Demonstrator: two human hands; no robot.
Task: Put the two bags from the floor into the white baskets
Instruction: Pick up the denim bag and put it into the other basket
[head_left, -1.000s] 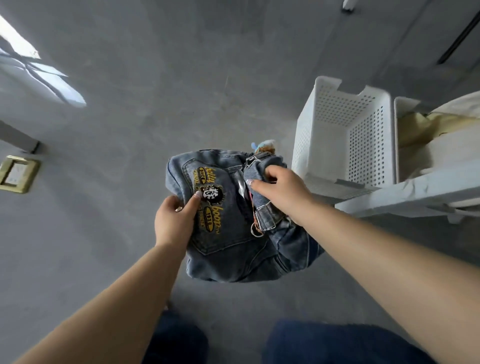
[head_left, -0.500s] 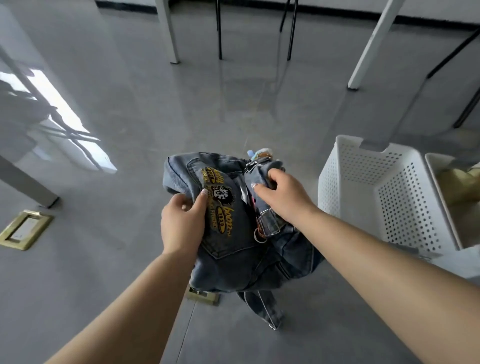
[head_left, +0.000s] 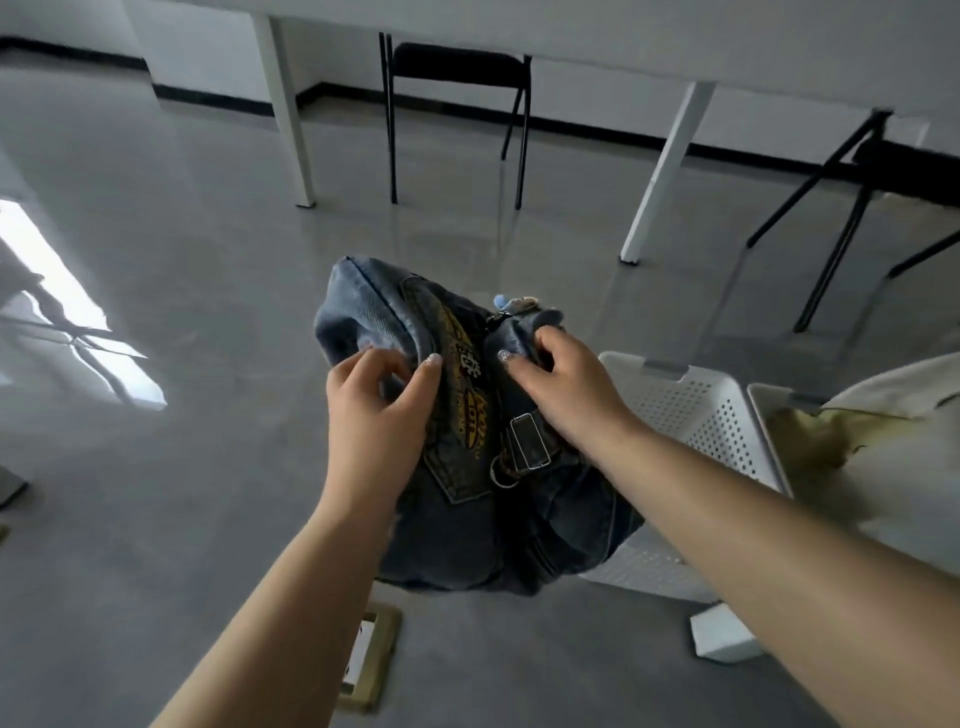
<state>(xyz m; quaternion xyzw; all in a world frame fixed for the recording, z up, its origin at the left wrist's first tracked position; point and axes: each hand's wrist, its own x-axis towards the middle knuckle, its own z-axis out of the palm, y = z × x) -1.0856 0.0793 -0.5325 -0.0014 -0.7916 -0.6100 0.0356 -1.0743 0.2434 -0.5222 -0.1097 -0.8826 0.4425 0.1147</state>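
While we hold the denim bag (head_left: 457, 467) up off the floor (head_left: 156, 467), nearest to us a brass floor plate (head_left: 371, 660) lies below it, near centre. Our left hand (head_left: 374, 415) grasps a fold of denim on the bag's left side, thumb pressed on the yellow patch; our right hand (head_left: 561, 395) is clenched on the bunched top and strap at its right. So the bag sits between and under both hands, hanging against our forearms, just left of the empty white basket (head_left: 696, 415), whose near corner it partly hides.

Risks, as we judge them: the grip is only on loose cloth, so the heavy lower part could sag and slip out. The buckle and ring dangling at the middle could snag on the perforated basket wall as the bag swings right. A careless drop could land on the rim and tip the light basket.

Farther right, a second basket (head_left: 763, 405) already holds a cream and olive bag (head_left: 857, 431). Beyond stand table legs (head_left: 285, 114) and black chairs (head_left: 457, 104).
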